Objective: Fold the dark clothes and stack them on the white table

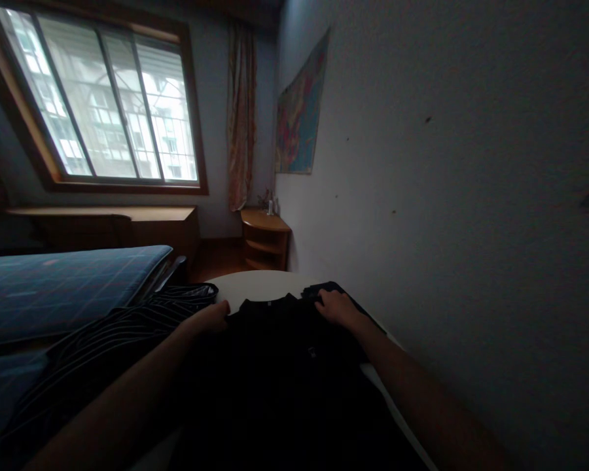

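Observation:
A black collared shirt (275,373) is spread over a white round-edged table (255,281), its collar toward the far side and a small light logo on its chest. At the shoulder on the left, my left hand (214,316) is closed on the fabric. My right hand (334,306) pinches the other shoulder. Dark striped clothing (142,327) lies beside my left forearm. Beyond my right hand, another dark folded garment (358,304) rests at the table's edge by the wall. The shirt's lower part is too dark to make out.
A blue plaid mattress (69,281) lies to the left. Past the table stand a wooden corner shelf (267,222) with small items on it and a long wooden desk (161,214) under the window (112,104). The bare wall (446,216) runs close along the right.

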Motion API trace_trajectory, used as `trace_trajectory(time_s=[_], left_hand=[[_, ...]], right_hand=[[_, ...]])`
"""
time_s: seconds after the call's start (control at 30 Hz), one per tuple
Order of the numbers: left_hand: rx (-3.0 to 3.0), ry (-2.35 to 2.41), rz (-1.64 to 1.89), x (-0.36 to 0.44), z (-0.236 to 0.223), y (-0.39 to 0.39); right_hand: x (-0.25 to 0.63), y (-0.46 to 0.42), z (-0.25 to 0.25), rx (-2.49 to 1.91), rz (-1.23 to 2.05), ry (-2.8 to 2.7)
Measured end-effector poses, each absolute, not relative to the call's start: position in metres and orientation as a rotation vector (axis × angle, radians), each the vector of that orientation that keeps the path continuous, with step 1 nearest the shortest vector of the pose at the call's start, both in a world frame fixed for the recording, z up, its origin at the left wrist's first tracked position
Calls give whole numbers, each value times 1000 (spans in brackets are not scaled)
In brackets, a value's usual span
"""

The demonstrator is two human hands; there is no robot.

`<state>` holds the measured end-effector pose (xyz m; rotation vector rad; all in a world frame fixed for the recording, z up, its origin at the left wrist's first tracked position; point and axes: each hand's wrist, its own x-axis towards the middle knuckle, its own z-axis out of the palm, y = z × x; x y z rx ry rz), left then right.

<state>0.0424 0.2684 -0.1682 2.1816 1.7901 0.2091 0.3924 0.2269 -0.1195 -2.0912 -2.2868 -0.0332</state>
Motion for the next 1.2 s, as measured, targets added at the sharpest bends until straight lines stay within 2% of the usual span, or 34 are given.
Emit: trace_trajectory(time_s=[0.3,0.4,0.57,0.73,0.87,1.0,1.2], left_hand=[[2351,1940,565,57,-124,291],[2335,1996,478,68,-135,294],[2276,2020,223,84,-169,276],[2340,1913,136,104,-183,232],[2401,1734,82,126,-189,188],[2463,1756,98,140,-201,157],[2530,1768,287,137,-215,142]], right_hand=[[391,273,-68,-2028,-183,-1934],[396,288,-82,-2035,-47,-1919],[420,286,-137,-2129,188,-2029],[434,267,-170,-2089,215,-1999],[436,262,-168,-2022,147,-1869],[452,265,-149,-2031,6,-1595],[466,252,-129,-1982,-115,-1413]])
